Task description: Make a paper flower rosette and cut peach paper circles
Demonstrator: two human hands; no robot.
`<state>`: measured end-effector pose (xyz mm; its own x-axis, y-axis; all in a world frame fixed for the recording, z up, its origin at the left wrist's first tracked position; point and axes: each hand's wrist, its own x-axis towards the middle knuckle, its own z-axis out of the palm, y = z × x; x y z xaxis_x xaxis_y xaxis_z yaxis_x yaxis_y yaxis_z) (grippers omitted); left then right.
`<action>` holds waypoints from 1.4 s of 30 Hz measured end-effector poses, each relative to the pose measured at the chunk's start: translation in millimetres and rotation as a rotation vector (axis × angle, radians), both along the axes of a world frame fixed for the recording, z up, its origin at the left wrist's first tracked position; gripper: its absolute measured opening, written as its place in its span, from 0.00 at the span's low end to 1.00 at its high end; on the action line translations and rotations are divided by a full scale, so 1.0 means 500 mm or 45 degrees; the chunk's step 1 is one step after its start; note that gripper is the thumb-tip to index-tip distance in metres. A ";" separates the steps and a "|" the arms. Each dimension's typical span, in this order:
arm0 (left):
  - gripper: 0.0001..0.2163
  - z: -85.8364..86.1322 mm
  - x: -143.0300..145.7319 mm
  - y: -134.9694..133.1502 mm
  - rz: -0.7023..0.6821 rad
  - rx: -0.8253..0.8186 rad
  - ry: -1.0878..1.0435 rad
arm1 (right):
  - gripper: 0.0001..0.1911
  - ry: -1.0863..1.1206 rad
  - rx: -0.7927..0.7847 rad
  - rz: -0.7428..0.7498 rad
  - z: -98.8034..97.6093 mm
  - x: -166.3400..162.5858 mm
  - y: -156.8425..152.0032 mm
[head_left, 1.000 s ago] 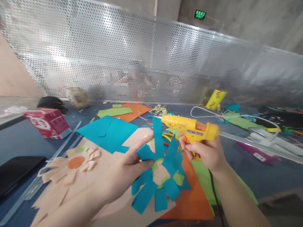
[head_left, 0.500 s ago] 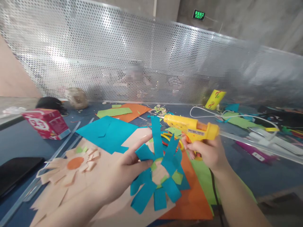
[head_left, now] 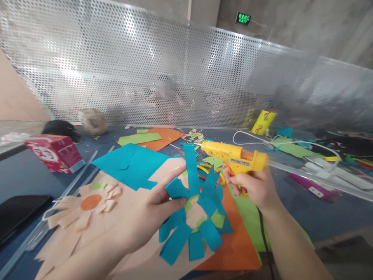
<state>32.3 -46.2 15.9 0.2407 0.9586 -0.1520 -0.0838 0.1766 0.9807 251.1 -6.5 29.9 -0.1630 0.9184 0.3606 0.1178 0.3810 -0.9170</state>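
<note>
My left hand [head_left: 154,212] pinches a blue paper flower [head_left: 194,245] at its upper left, thumb on top near the ring of petals. Its centre is pale with green bits around it. In my right hand [head_left: 255,188] is a yellow glue gun [head_left: 221,149], fingers wrapped round its handle. The gun's nozzle points left, close to the tip of the flower's upright petal. Below and left lies a pale paper flower [head_left: 74,208] with an orange centre. Behind the blue flower, yellow-and-red scissor handles [head_left: 220,175] show in part.
Blue paper [head_left: 128,161], orange paper [head_left: 244,252] and green paper [head_left: 250,216] lie on the blue table. A pink box [head_left: 54,153] and a black phone-like slab [head_left: 23,214] are at left. A yellow roll [head_left: 263,122] stands before the perforated metal screen [head_left: 122,70].
Hardly anything differs. The whole view has shifted slightly, while both hands keep their holds and the glue gun stays by the upright petal.
</note>
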 end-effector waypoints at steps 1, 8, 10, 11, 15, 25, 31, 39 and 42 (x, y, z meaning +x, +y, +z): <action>0.35 0.000 0.001 0.000 -0.001 -0.004 -0.008 | 0.03 -0.006 -0.004 0.009 0.000 0.000 -0.001; 0.37 0.005 0.007 -0.002 -0.014 -0.063 -0.114 | 0.04 -0.068 -0.022 0.046 -0.005 0.003 -0.002; 0.37 0.005 0.008 -0.001 -0.016 -0.090 -0.115 | 0.05 -0.089 -0.012 0.049 -0.004 0.003 0.000; 0.37 0.005 0.008 0.000 -0.013 -0.101 -0.099 | 0.06 -0.085 -0.007 0.047 -0.003 0.003 0.001; 0.37 0.006 0.008 0.001 -0.002 -0.118 -0.065 | 0.10 -0.058 0.001 0.038 0.003 0.002 0.002; 0.40 0.002 0.009 -0.002 -0.030 -0.085 -0.051 | 0.06 -0.055 0.020 0.035 0.000 0.005 0.006; 0.39 0.005 0.011 -0.003 -0.035 -0.057 -0.041 | 0.05 -0.086 -0.075 -0.015 -0.004 0.008 0.005; 0.38 0.005 0.012 -0.005 -0.002 -0.068 -0.022 | 0.04 -0.088 -0.080 -0.019 -0.009 0.013 0.007; 0.38 0.006 0.014 -0.007 0.037 -0.069 -0.018 | 0.04 -0.085 -0.071 -0.039 -0.008 0.013 0.007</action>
